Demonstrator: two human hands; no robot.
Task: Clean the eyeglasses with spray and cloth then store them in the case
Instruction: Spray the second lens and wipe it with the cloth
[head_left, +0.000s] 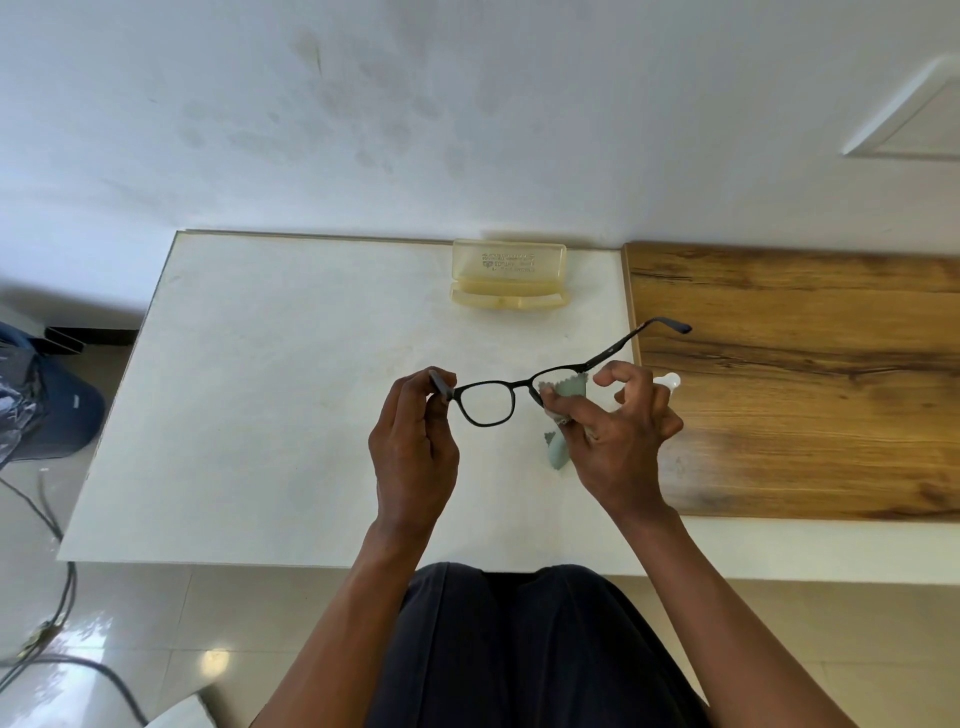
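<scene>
Black-framed eyeglasses are held above the white table. My left hand pinches the frame's left corner at the hinge. My right hand presses a pale green cloth around the right lens, which the cloth and fingers mostly hide; a cloth corner hangs below the hand. The right temple arm sticks out toward the upper right. A yellowish translucent case lies open at the table's far edge. A white spray bottle peeks out behind my right hand, mostly hidden.
A wooden board covers the table's right part. A dark blue bag with plastic sits on the floor at left, and cables trail over the tiles. The wall rises right behind the table.
</scene>
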